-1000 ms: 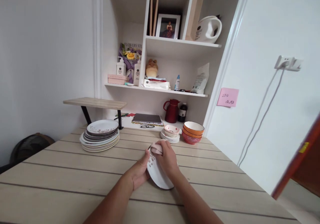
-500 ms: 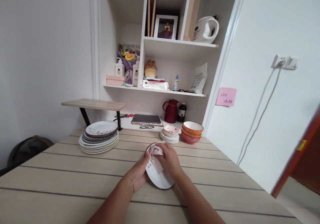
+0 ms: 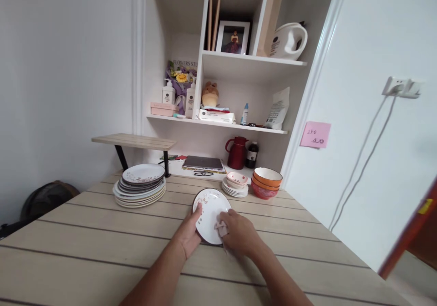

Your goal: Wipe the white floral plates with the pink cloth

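Note:
A white plate (image 3: 209, 215) with a dark rim and a leaf-and-flower print is tilted toward me above the table. My left hand (image 3: 190, 232) grips its left edge, thumb over the face and fingers underneath. My right hand (image 3: 239, 231) is closed on a crumpled pale pink cloth (image 3: 221, 228), which touches the plate's lower right part. Some of the cloth hangs below the hand; the rest is hidden in the fingers.
A stack of plates (image 3: 140, 186) stands at the left by a small raised shelf (image 3: 134, 140). Small dishes (image 3: 235, 185) and stacked orange and red bowls (image 3: 266, 183) sit at the back right. Behind are a laptop (image 3: 203, 162), glasses (image 3: 204, 174) and a red jug (image 3: 237, 153).
My right hand with the cloth has moved from the plate's upper part down to its lower right edge, uncovering the print. The view has shifted slightly left.

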A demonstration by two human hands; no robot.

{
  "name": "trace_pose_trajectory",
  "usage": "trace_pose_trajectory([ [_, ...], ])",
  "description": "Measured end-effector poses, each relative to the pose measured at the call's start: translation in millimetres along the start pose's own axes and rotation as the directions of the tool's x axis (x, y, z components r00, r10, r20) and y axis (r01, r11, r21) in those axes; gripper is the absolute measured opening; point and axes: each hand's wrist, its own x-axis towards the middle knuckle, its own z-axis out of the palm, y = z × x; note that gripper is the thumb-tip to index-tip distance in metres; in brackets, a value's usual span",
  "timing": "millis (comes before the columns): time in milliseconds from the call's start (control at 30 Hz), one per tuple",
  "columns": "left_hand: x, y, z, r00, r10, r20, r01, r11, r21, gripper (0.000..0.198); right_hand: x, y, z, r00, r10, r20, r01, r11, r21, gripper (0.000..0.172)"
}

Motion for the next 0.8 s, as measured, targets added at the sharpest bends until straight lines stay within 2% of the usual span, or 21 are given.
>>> trace_pose_trajectory([
  [133,1,2,-0.5,0.999,-0.047,0.003,0.047,0.999,0.004,0.055,-5,-17,5,0.985,-0.169,-0.027,0.171,0.968,0.186,0.026],
  [233,0,2,0.3,0.999,-0.045,-0.014,0.045,0.999,0.017,0.055,-4,-20,10,0.979,-0.188,-0.081,0.205,0.896,0.395,0.028],
  [300,-1,2,1.3,0.999,-0.034,-0.031,0.034,0.999,0.02,0.054,-1,-19,11,0.979,-0.167,-0.114,0.202,0.809,0.552,0.03],
  [367,-1,1,2.5,0.999,-0.028,-0.03,0.028,1.0,0.013,0.053,3,-17,10,0.979,-0.1,-0.18,0.197,0.711,0.675,0.031],
  [433,-1,0,3.5,0.999,-0.032,-0.022,0.032,0.999,0.002,0.052,8,-13,8,0.956,0.039,-0.291,0.195,0.654,0.731,0.031],
  [533,-1,-1,4.7,0.999,-0.038,-0.016,0.038,0.999,-0.002,0.053,13,-5,6,0.859,0.242,-0.45,0.192,0.664,0.723,0.037],
  [600,-2,0,5.5,0.999,-0.047,0.001,0.047,0.999,0.001,0.054,15,-2,7,0.822,0.27,-0.502,0.188,0.703,0.686,0.045],
  [633,-3,1,5.8,0.999,-0.05,0.01,0.05,0.999,0.004,0.054,14,-2,8,0.826,0.254,-0.504,0.182,0.725,0.664,0.05],
  [667,-3,2,6.1,0.999,-0.051,0.018,0.051,0.999,0.011,0.054,14,-2,10,0.85,0.212,-0.483,0.177,0.748,0.64,0.055],
  [733,-4,3,6.2,0.999,-0.042,0.025,0.042,0.999,0.026,0.054,11,-5,14,0.925,0.074,-0.372,0.18,0.779,0.601,0.064],
  [800,-4,4,5.3,1.0,-0.018,0.014,0.017,0.999,0.039,0.056,9,-8,15,0.972,-0.015,-0.236,0.17,0.738,0.652,0.069],
])
